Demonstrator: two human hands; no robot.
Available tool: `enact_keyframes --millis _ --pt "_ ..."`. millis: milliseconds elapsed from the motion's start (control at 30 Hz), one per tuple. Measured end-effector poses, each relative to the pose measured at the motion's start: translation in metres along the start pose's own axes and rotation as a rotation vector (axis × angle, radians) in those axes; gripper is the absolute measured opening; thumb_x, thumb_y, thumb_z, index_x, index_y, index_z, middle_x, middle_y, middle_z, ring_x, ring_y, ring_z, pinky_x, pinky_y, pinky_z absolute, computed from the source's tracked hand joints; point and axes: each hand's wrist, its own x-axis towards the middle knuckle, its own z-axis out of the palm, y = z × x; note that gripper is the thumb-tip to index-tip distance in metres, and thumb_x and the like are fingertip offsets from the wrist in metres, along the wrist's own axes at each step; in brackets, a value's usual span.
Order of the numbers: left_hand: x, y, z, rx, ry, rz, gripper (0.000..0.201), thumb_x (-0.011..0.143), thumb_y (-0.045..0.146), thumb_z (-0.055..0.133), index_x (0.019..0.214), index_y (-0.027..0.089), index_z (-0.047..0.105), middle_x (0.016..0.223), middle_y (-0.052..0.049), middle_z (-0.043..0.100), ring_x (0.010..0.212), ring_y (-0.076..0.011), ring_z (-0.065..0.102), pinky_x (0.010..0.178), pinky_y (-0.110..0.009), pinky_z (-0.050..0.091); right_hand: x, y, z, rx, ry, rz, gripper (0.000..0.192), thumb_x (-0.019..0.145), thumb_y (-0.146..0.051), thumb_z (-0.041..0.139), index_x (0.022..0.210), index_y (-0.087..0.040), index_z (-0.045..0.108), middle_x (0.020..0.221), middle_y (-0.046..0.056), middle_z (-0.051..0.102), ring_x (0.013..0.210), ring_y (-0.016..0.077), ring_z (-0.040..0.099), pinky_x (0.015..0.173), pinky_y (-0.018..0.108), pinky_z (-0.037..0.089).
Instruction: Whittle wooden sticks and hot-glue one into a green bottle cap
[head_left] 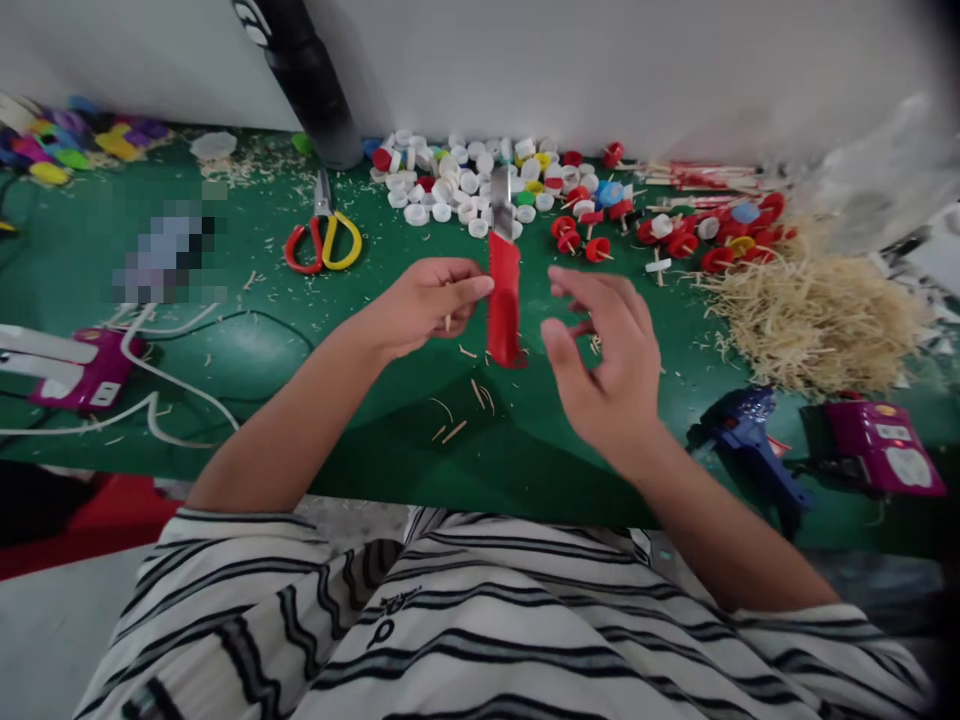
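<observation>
Between thumb and forefinger, my left hand (431, 305) pinches the edge of a red-handled knife (504, 300), held upright with its metal end pointing away from me. A small pale wooden stick (448, 322) shows under the curled fingers of the same hand. To the right of the knife, my right hand (604, 345) is open, its thumb and fingers apart and not touching the handle. Several thin wood shavings (454, 432) lie on the green table (375, 400) below the hands.
Scissors (322, 235) lie to the left, near a black bottle (315, 100). Bottle caps (450, 185) are heaped at the back. At right are red caps on sticks (679, 243), a straw-like pile (817, 320), a blue glue gun (754, 450) and a purple power box (885, 445).
</observation>
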Motion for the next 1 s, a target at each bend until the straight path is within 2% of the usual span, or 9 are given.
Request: enact_keyframes --millis 67,167,367,467,533,633,833,900,1000 --pt "-0.010 -0.007 -0.013 -0.015 0.092 -0.028 0.022 0.087 0.029 0.080 0.077 0.016 0.064 0.058 0.006 0.044 0.045 -0.0034 0.033 0.045 -0.018 0.023 -0.021 -0.014 0.011 0.030 -0.092 -0.035 0.040 0.106 -0.029 0.055 0.144 -0.023 0.063 0.131 0.013 0.073 0.124 0.0298 0.067 0.102 0.053 0.058" --pt "-0.018 -0.015 -0.029 0.073 0.110 -0.132 0.015 0.084 0.026 0.079 0.081 0.014 0.069 0.060 0.003 0.052 0.046 -0.0040 0.035 0.045 -0.018 0.024 -0.046 -0.028 0.031 -0.033 -0.342 -0.064 0.049 0.106 -0.037 0.057 0.152 -0.020 0.057 0.141 0.016 0.069 0.130 0.0319 0.062 0.110 0.054 0.054" --pt "-0.011 -0.020 -0.034 0.396 0.190 -0.277 0.017 0.098 0.026 0.063 0.088 0.014 0.071 0.060 0.006 0.043 0.048 -0.0044 0.032 0.049 -0.019 0.023 -0.049 -0.019 0.045 -0.173 -0.669 -0.027 0.060 0.106 -0.039 0.058 0.160 -0.014 0.053 0.160 0.020 0.057 0.143 0.0379 0.049 0.121 0.060 0.045" --pt "-0.014 -0.020 -0.033 0.716 0.175 -0.202 0.022 0.099 0.035 0.064 0.099 0.016 0.074 0.072 0.001 0.060 0.059 -0.0085 0.048 0.057 -0.022 0.034 -0.047 -0.015 0.043 -0.222 -0.719 -0.070 0.062 0.107 -0.041 0.055 0.163 -0.014 0.051 0.166 0.021 0.051 0.148 0.0412 0.044 0.121 0.062 0.043" --pt "-0.021 -0.020 -0.032 0.924 0.117 -0.136 0.029 0.099 0.043 0.064 0.108 0.018 0.075 0.085 -0.003 0.071 0.071 -0.0128 0.060 0.065 -0.024 0.040 -0.047 -0.015 0.043 -0.240 -0.740 -0.086 0.063 0.108 -0.042 0.053 0.164 -0.015 0.049 0.168 0.021 0.050 0.150 0.0423 0.043 0.120 0.062 0.042" --pt "-0.030 -0.019 -0.033 1.065 0.034 -0.143 0.036 0.100 0.049 0.060 0.116 0.020 0.075 0.092 -0.005 0.077 0.079 -0.0181 0.068 0.069 -0.027 0.044 -0.044 -0.017 0.045 -0.287 -0.753 -0.110 0.062 0.107 -0.040 0.054 0.164 -0.016 0.050 0.168 0.021 0.050 0.150 0.0429 0.043 0.118 0.061 0.043" --pt "-0.028 -0.017 -0.043 1.045 -0.007 -0.214 0.036 0.098 0.047 0.057 0.108 0.018 0.077 0.098 -0.006 0.080 0.084 -0.0195 0.069 0.070 -0.027 0.044 -0.015 -0.010 0.057 -0.441 -0.736 -0.283 0.060 0.101 -0.017 0.052 0.161 -0.019 0.055 0.164 0.017 0.054 0.139 0.0396 0.050 0.111 0.054 0.043" --pt "-0.026 -0.018 -0.050 1.020 0.062 -0.187 0.034 0.097 0.046 0.059 0.106 0.018 0.077 0.091 -0.005 0.076 0.079 -0.0173 0.065 0.068 -0.027 0.042 0.001 -0.005 0.064 -0.477 -0.775 -0.413 0.057 0.101 -0.011 0.048 0.156 -0.018 0.060 0.153 0.017 0.064 0.136 0.0385 0.054 0.106 0.051 0.045" --pt "-0.023 -0.020 -0.063 0.975 0.225 -0.125 0.030 0.095 0.041 0.061 0.100 0.017 0.078 0.071 -0.001 0.063 0.065 -0.0134 0.052 0.060 -0.026 0.035 0.026 0.003 0.073 -0.511 -0.887 -0.557 0.041 0.099 -0.006 0.048 0.127 -0.015 0.075 0.125 0.015 0.075 0.119 0.0342 0.063 0.096 0.047 0.047"
